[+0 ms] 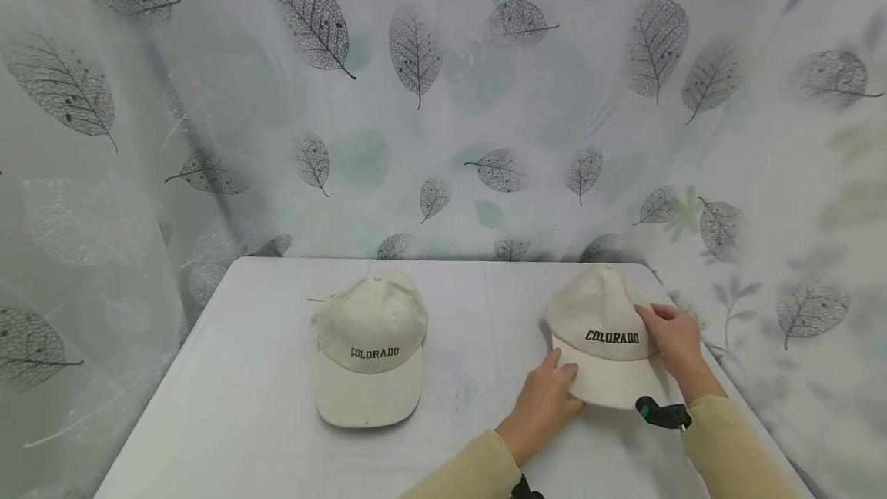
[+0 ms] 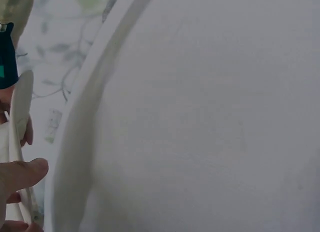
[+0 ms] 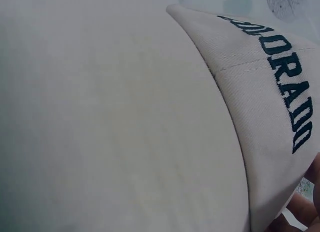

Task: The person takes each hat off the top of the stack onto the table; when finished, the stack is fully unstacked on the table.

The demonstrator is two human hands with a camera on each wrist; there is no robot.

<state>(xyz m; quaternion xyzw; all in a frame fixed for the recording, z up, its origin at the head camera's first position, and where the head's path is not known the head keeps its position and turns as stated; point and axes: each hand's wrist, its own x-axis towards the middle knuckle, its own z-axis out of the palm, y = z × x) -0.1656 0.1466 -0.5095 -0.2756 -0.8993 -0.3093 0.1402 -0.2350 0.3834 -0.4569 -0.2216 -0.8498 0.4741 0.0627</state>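
A cream baseball cap (image 1: 596, 314) with "COLORADO" in dark lettering is in both hands at the right of the table. My left hand (image 1: 543, 403) pinches the left edge of its brim; in the left wrist view the thumb (image 2: 27, 174) lies against the cap's edge. The right hand (image 1: 679, 341) grips the right side of the crown, its fingertips partly hidden by the fabric. Close up in the right wrist view, the brim (image 3: 125, 117) fills most of the picture. A second cream "COLORADO" cap (image 1: 374, 322) lies on the left, brim toward me.
Both caps are over a white-covered table (image 1: 229, 406). Behind and beside it hangs a pale curtain (image 1: 443, 122) printed with leaves. A dark wrist-camera mount (image 1: 661, 413) on the right sleeve is close to the held cap's brim.
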